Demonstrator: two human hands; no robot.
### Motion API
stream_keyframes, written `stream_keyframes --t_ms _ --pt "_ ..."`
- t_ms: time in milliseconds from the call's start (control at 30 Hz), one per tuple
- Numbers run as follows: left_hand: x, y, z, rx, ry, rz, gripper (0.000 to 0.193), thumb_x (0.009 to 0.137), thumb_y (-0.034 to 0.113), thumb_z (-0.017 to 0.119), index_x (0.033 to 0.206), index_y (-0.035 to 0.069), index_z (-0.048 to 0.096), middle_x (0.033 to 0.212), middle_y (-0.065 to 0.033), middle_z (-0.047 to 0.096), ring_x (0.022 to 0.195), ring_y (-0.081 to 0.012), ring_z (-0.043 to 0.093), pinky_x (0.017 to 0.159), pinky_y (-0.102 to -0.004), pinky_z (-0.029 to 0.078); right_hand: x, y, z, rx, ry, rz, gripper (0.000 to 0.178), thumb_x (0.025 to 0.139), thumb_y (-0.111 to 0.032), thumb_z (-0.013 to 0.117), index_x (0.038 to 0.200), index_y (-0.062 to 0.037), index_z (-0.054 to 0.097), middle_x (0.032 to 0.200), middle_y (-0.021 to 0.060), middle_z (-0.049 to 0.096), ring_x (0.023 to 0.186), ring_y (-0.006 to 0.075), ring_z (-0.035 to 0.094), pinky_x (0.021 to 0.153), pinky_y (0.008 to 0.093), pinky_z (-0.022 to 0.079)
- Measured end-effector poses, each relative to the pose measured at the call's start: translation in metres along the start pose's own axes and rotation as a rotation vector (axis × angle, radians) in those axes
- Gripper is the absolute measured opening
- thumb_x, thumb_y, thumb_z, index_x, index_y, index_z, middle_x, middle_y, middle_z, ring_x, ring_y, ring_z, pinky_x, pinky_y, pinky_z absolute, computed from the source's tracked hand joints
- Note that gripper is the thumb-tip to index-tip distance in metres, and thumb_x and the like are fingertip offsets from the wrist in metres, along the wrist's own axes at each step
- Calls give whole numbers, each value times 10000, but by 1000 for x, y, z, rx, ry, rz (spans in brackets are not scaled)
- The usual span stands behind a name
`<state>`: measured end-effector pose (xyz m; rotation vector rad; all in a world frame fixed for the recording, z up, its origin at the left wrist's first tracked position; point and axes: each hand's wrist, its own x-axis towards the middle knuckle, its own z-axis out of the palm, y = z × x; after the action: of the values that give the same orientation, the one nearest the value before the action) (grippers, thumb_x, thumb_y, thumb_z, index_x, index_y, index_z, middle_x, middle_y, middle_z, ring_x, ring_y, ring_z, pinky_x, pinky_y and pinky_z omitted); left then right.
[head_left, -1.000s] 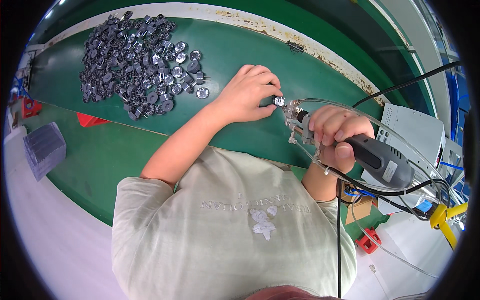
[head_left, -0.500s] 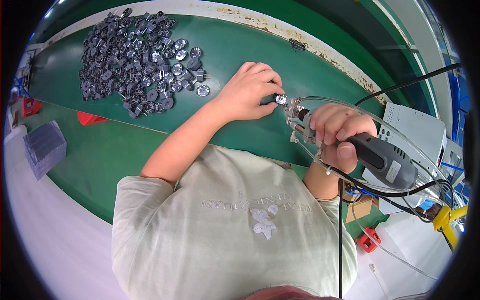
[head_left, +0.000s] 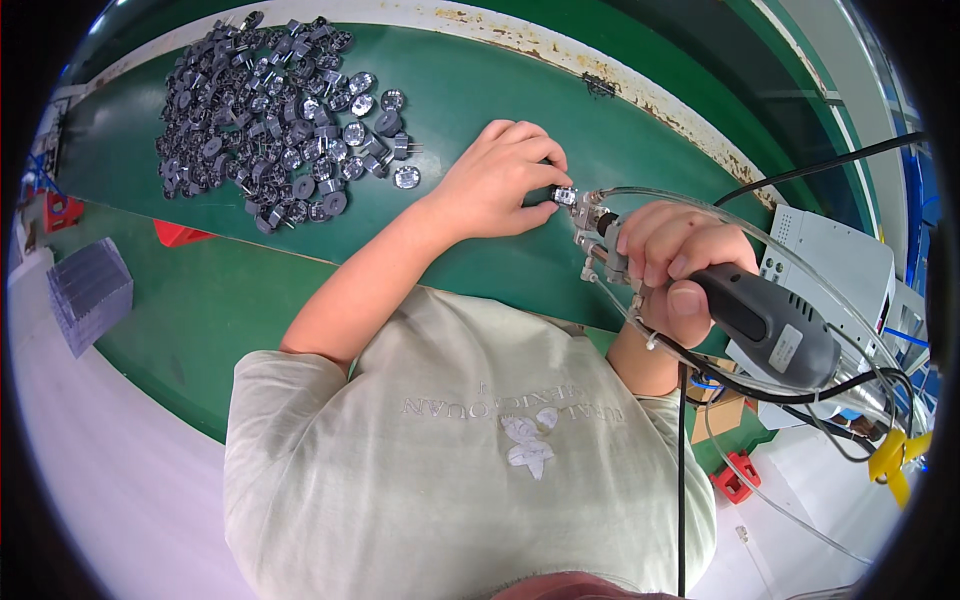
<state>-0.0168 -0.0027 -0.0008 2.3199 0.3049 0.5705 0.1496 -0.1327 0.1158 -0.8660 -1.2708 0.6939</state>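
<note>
My left hand (head_left: 505, 180) pinches a small round dark part with a shiny, silvery face (head_left: 564, 196) between thumb and fingers. My right hand (head_left: 685, 255) is wrapped round a dark grey handheld electric screwdriver (head_left: 765, 318), held tilted. Its metal head (head_left: 596, 222), fitted with clear air tubes, points at the part, and the tip meets or nearly meets the silvery face; the exact contact is too small to make out. To the left of my left hand lies a big pile of similar round dark parts (head_left: 265, 115), some with metal pins showing.
The green worktop (head_left: 440, 85) has a rusty white rim (head_left: 690, 130) behind it. At the right stands a white control box (head_left: 835, 260) amid black cables and clear tubes. A cardboard box (head_left: 718, 415) and a red bracket (head_left: 736, 478) are low at right; a grey stack (head_left: 92, 295) is at left.
The screwdriver and the part have shifted very slightly. The tubes and yellow tie behind the screwdriver have moved a little. Both hands keep their grip.
</note>
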Motion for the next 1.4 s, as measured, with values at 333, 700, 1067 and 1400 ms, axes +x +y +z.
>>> stream_keyframes --t_ms 333,700,1067,1400 --pt "0 -1 -1 6 -5 5 281 789 174 841 1063 139 788 1161 17 678 1208 -245 593 1065 -441 417 -1 2 3 84 95 -6 351 910 -211 844 906 -28 544 640 65 584 541 202 562 562 391 535" --pt "-1 -2 1 0 2 15 289 779 170 847 1060 135 789 1167 14 681 1204 -250 594 1054 -440 420 5 3 6 88 48 4 298 860 -103 842 852 -14 558 650 89 608 547 210 580 553 366 520" --pt "1 0 -3 -9 -40 3 284 786 175 831 1064 133 794 1170 12 686 1217 -250 581 1069 -444 392 5 14 7 45 -62 -46 252 720 102 748 868 -7 575 691 104 626 572 226 599 573 364 532" --pt "54 -6 -23 138 66 -123 263 826 242 797 1056 115 793 1156 -26 693 1202 -286 603 1046 -450 442 -4 -40 -21 161 115 -238 389 920 -374 807 962 -62 578 705 42 617 574 210 626 566 387 549"
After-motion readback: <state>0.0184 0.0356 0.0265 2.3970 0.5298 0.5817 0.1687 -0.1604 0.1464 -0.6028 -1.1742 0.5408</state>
